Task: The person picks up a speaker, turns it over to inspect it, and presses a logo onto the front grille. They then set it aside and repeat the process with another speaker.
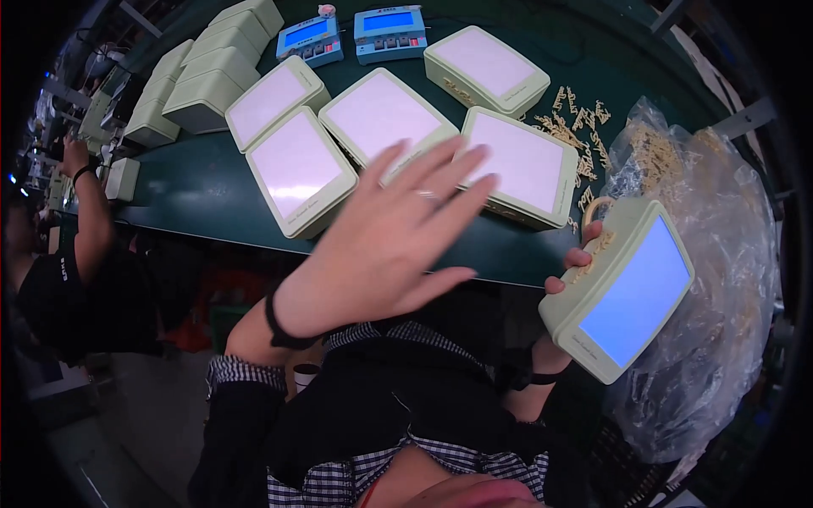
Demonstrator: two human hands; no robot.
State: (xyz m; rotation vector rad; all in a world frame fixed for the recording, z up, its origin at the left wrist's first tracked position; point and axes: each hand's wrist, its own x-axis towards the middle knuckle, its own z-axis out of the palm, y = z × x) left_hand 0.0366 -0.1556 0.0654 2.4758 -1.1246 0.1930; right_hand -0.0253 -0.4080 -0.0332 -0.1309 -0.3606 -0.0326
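My left hand (381,241) is spread flat, palm down, above the near edge of the green table; nothing is in it. Its fingertips reach over the lit white panels of two cream box-shaped devices, and I cannot tell whether they touch. On the right, my right hand (577,259) grips a cream box-shaped device (639,292), tilted, with a glowing blue-white panel. Fingers curl over its side beside a tan script-shaped piece (598,254); the rest of this hand is hidden behind the device. A tan ring-like handle (596,209) shows at its upper side.
More cream devices (296,169) lie panel-up on the green table (195,190). Stacked cream boxes (222,72) stand far left, near two blue instruments (389,34). Loose tan script pieces (576,118) lie beside a large clear bag (703,364). Another person's arm (89,203) is at left.
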